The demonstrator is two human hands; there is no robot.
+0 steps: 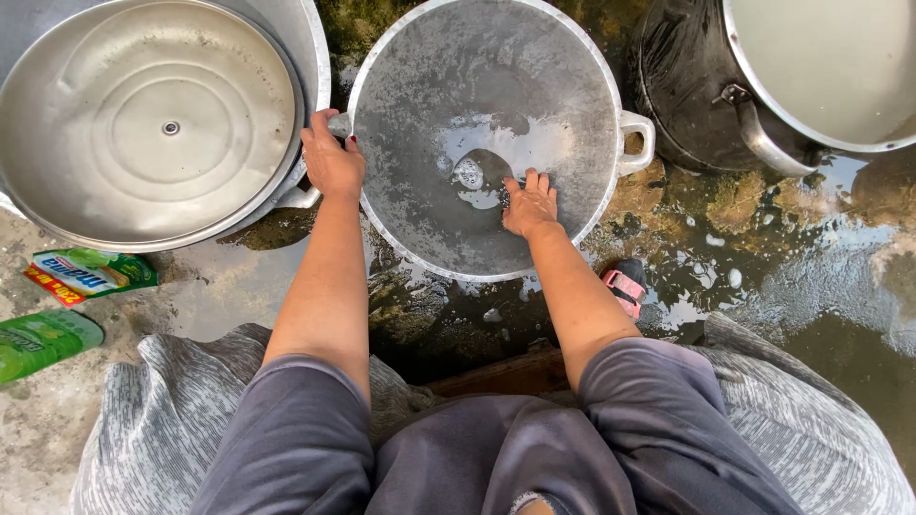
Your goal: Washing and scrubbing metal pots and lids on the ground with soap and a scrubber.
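A wide grey metal wok (563, 86) with two handles sits on the wet ground in front of me, a little soapy water pooled at its bottom. My left hand (331, 160) is closed around the wok's left handle. My right hand (530, 202) presses down inside the wok near its lower middle, on something small and dark, perhaps a scouring pad, mostly hidden under the fingers.
A large steel pot with a lid (143, 124) resting in it stands at the left. A blackened pot (687, 86) of cloudy water stands at the upper right. A green sachet (91, 272) and green bottle (43, 341) lie at the left. My pink sandal (625, 286) shows below the wok.
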